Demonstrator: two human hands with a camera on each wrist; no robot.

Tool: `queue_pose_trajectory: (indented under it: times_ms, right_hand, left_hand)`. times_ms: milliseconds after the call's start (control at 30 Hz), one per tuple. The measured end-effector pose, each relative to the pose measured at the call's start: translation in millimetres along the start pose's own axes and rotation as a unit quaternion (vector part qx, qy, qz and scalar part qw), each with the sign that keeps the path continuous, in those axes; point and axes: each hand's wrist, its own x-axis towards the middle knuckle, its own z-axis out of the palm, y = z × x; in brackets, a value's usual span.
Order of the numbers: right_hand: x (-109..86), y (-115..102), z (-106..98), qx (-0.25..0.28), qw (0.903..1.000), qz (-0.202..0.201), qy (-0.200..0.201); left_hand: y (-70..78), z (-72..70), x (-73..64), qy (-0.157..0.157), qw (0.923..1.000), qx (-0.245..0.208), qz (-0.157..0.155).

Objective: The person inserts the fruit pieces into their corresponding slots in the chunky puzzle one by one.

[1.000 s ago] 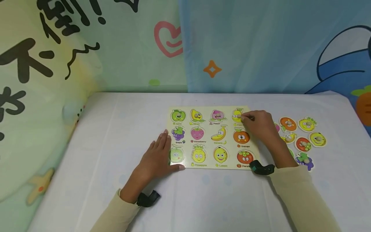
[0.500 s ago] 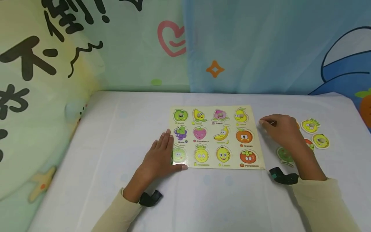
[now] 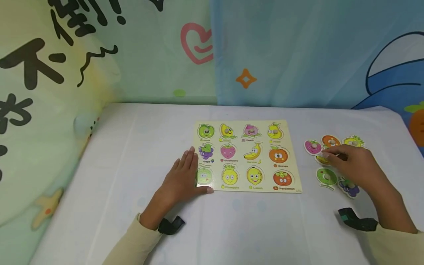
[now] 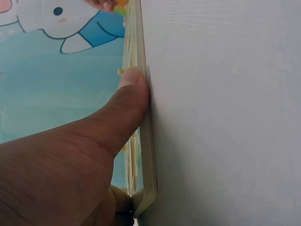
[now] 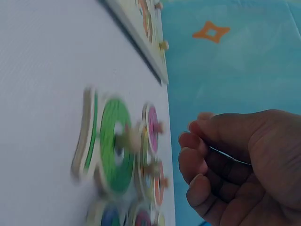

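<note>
The fruit puzzle board [image 3: 239, 173] lies flat on the white table [image 3: 251, 228], its small printed labels partly legible: "Peach" in the far row, "Grape", "Strawberry" and "Orange" in the middle, "Pineapple", "Lemon" and "Persimmon" in the near one; the label under the far right fruit is too small to read. The left hand [image 3: 180, 180] rests over the board's near left corner with straight fingers, thumb on the near edge, covering part of that side. On the left backdrop, large dark writing [image 3: 30, 73] includes the character 不, with other characters cut off by the picture's edges. Right of the board, the right hand [image 3: 359, 165] hovers at the loose pieces, its fingers loosely bent with a narrow gap and holding nothing visible. It hides some pieces and part of the pineapple piece [image 3: 353, 141]; the strawberry piece [image 3: 313, 147], green piece [image 3: 327, 176] and grape piece [image 3: 349, 188] show beside it. In the right wrist view the nearest pieces are blurred.
</note>
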Motion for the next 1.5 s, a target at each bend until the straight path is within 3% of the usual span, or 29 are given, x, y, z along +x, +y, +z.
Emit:
queue_pose_trajectory:
  times_ms: [300,467,633,800,933,1500]
  right_hand:
    - [-18.9,38.9,-7.2,-0.027,0.9974,0.056,-0.036]
    - [-23.9,50.0,-8.0,-0.017,0.9945,0.062,-0.082]
    - [-29.2,55.0,-6.4,-0.013,0.9916,0.070,-0.108]
    - [-34.2,57.6,-3.7,-0.006,0.9917,0.065,-0.111]
    - [-38.5,58.1,-1.1,-0.002,0.9920,0.057,-0.112]
    - [-47.8,47.5,-3.2,-0.024,0.9961,0.045,-0.071]
  left_hand:
    - [-5.5,-1.4,-0.5,0.000,1.0000,0.007,0.005]
    - [-11.8,-1.3,-0.5,-0.014,0.9998,0.009,0.007]
    - [-21.2,-1.9,-0.6,-0.043,0.9984,-0.019,0.033]
    - [-29.8,-3.3,0.2,-0.074,0.9943,-0.048,0.059]
    - [-29.9,-3.3,1.4,-0.086,0.9923,-0.066,0.060]
    - [-22.6,1.3,3.5,-0.084,0.9937,-0.044,0.060]
